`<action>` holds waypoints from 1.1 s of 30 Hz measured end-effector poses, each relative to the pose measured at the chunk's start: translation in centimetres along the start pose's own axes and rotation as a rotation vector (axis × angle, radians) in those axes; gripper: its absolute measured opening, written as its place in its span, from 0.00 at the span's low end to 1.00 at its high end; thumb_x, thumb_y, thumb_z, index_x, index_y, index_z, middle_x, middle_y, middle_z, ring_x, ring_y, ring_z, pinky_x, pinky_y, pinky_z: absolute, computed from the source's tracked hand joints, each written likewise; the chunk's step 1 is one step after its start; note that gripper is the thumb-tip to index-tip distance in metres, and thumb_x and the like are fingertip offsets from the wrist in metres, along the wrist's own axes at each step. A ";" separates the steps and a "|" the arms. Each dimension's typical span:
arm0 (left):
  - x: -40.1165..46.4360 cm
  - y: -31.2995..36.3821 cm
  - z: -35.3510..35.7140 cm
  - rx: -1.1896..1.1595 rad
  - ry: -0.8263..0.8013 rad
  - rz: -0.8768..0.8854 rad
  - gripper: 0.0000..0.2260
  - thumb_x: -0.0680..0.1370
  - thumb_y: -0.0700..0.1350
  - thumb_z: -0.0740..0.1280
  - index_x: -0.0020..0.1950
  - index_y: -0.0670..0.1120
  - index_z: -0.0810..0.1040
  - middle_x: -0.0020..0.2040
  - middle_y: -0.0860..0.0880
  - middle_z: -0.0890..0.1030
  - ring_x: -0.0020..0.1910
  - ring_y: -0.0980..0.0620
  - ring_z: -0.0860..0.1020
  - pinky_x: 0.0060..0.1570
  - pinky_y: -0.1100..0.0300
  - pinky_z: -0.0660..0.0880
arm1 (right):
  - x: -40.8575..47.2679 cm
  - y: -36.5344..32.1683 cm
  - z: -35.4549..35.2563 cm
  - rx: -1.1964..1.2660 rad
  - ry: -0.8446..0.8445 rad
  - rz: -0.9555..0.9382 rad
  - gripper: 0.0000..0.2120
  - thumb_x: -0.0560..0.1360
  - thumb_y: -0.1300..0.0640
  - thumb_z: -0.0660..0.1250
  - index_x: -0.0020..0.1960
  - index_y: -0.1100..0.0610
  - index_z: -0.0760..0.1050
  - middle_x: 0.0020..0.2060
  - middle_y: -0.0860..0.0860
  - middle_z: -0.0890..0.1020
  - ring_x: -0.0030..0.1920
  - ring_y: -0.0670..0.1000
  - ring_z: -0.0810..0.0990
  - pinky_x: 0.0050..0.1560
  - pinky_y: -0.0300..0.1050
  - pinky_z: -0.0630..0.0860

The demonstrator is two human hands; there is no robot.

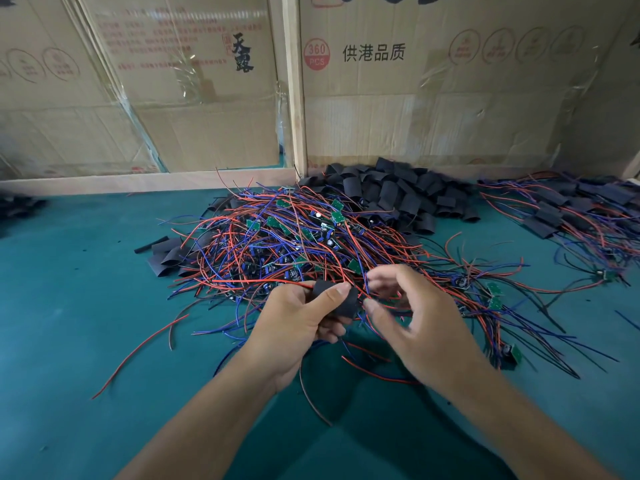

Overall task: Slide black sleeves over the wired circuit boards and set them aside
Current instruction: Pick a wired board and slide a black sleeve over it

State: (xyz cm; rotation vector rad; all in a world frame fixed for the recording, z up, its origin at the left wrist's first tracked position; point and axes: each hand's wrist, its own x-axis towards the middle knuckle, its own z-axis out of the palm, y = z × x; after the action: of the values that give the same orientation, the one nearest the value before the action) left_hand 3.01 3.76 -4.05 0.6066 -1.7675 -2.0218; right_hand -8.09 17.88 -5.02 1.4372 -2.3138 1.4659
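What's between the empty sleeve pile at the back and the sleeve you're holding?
In the head view, the tangled heap of wired boards fills the stretch between the sleeve pile and the held sleeve.

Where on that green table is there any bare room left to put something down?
Bare green mat lies at the left, beside the tangle of wired boards, and in front near the arms. The middle and right are crowded: loose sleeves at the back, finished pieces far right.
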 end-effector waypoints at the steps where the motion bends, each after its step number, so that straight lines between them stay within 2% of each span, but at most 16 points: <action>1: 0.0 -0.1 0.1 -0.004 0.013 -0.005 0.10 0.79 0.44 0.69 0.42 0.38 0.82 0.33 0.43 0.82 0.27 0.52 0.76 0.28 0.64 0.73 | -0.1 -0.3 0.1 -0.115 0.040 -0.119 0.14 0.75 0.52 0.68 0.61 0.51 0.77 0.52 0.43 0.80 0.55 0.46 0.79 0.58 0.40 0.73; 3: -0.1 -0.3 0.3 -0.022 0.038 -0.019 0.11 0.79 0.45 0.69 0.41 0.40 0.83 0.32 0.44 0.81 0.26 0.52 0.75 0.28 0.63 0.72 | -0.4 -0.8 0.4 -0.244 0.047 -0.302 0.18 0.75 0.53 0.70 0.63 0.55 0.76 0.56 0.46 0.79 0.58 0.50 0.77 0.61 0.45 0.72; 5: -0.3 -0.5 0.6 -0.015 0.057 -0.037 0.11 0.80 0.46 0.69 0.39 0.43 0.84 0.33 0.46 0.82 0.27 0.53 0.76 0.29 0.63 0.73 | -0.6 -1.0 0.9 -0.299 0.043 -0.358 0.19 0.74 0.54 0.72 0.63 0.57 0.77 0.56 0.48 0.80 0.58 0.52 0.77 0.60 0.47 0.73; 7: -0.5 -0.8 1.1 0.017 0.020 -0.061 0.13 0.81 0.46 0.66 0.41 0.45 0.85 0.39 0.46 0.85 0.35 0.54 0.80 0.36 0.61 0.75 | -0.8 -1.0 1.4 -0.345 0.053 -0.353 0.20 0.73 0.55 0.74 0.63 0.57 0.77 0.56 0.49 0.81 0.57 0.53 0.78 0.59 0.49 0.74; 9: -0.5 -0.8 1.2 -0.041 -0.041 -0.089 0.15 0.83 0.45 0.62 0.43 0.45 0.86 0.44 0.44 0.86 0.42 0.52 0.82 0.45 0.54 0.76 | -0.9 -0.8 1.5 -0.358 0.091 -0.350 0.20 0.73 0.55 0.74 0.63 0.58 0.79 0.54 0.49 0.82 0.55 0.51 0.79 0.58 0.47 0.74; 11: -0.4 -0.5 1.0 -0.171 -0.145 -0.142 0.17 0.83 0.45 0.59 0.46 0.46 0.87 0.46 0.43 0.86 0.44 0.49 0.83 0.51 0.47 0.76 | -0.7 -0.8 1.3 -0.342 0.170 -0.338 0.16 0.75 0.53 0.71 0.60 0.59 0.80 0.50 0.49 0.84 0.51 0.49 0.78 0.56 0.44 0.73; 13: -0.3 -0.1 0.6 -0.253 -0.268 -0.171 0.18 0.83 0.47 0.56 0.50 0.46 0.86 0.49 0.43 0.85 0.47 0.48 0.82 0.58 0.44 0.75 | -0.4 -0.6 1.0 -0.351 0.223 -0.334 0.13 0.77 0.53 0.68 0.56 0.60 0.81 0.46 0.50 0.84 0.49 0.49 0.78 0.53 0.45 0.74; 16: -0.3 -0.2 0.3 -0.274 -0.355 -0.161 0.16 0.80 0.50 0.57 0.55 0.44 0.82 0.50 0.44 0.85 0.50 0.47 0.81 0.61 0.43 0.74 | -0.3 -0.5 0.6 -0.400 0.225 -0.351 0.10 0.75 0.56 0.71 0.53 0.59 0.81 0.44 0.50 0.84 0.46 0.52 0.79 0.49 0.51 0.76; 18: -0.2 -0.3 0.4 -0.272 -0.383 -0.179 0.18 0.79 0.53 0.59 0.55 0.45 0.83 0.50 0.45 0.85 0.51 0.46 0.80 0.64 0.42 0.72 | -0.2 -0.4 0.3 -0.424 0.234 -0.350 0.09 0.73 0.56 0.72 0.51 0.59 0.82 0.42 0.50 0.83 0.45 0.53 0.79 0.47 0.51 0.76; 23: 0.1 -0.1 0.3 -0.293 -0.416 -0.224 0.26 0.77 0.65 0.58 0.54 0.46 0.85 0.54 0.45 0.84 0.54 0.49 0.81 0.61 0.50 0.74 | -0.1 -0.4 -0.1 -0.487 0.236 -0.375 0.09 0.76 0.55 0.70 0.51 0.60 0.82 0.41 0.52 0.83 0.44 0.57 0.82 0.45 0.52 0.79; 27: 0.2 -0.1 0.1 -0.189 -0.341 -0.190 0.28 0.77 0.63 0.57 0.62 0.44 0.81 0.62 0.44 0.82 0.61 0.47 0.81 0.58 0.50 0.76 | 0.9 -0.5 -1.8 -0.616 0.246 -0.378 0.10 0.78 0.55 0.66 0.50 0.61 0.81 0.39 0.54 0.82 0.41 0.59 0.81 0.42 0.53 0.78; 29: 0.1 -0.1 0.1 -0.126 -0.286 -0.118 0.23 0.78 0.59 0.59 0.59 0.44 0.81 0.61 0.44 0.83 0.56 0.47 0.82 0.51 0.52 0.79 | 2.0 -0.4 -3.4 -0.708 0.233 -0.365 0.10 0.78 0.54 0.66 0.48 0.61 0.81 0.36 0.54 0.82 0.39 0.60 0.80 0.39 0.53 0.77; 33: 0.1 -0.1 -0.2 0.086 -0.068 0.075 0.13 0.83 0.48 0.61 0.45 0.45 0.82 0.47 0.44 0.86 0.38 0.51 0.80 0.35 0.62 0.75 | 4.5 1.6 -8.2 -0.871 0.110 -0.296 0.09 0.77 0.56 0.71 0.48 0.63 0.81 0.37 0.56 0.82 0.41 0.61 0.80 0.41 0.53 0.77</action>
State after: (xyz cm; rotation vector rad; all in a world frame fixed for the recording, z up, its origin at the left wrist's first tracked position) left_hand 2.98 3.55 -4.19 0.4949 -1.8959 -1.9458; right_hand -15.11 21.02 0.53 1.2772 -2.0997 0.3428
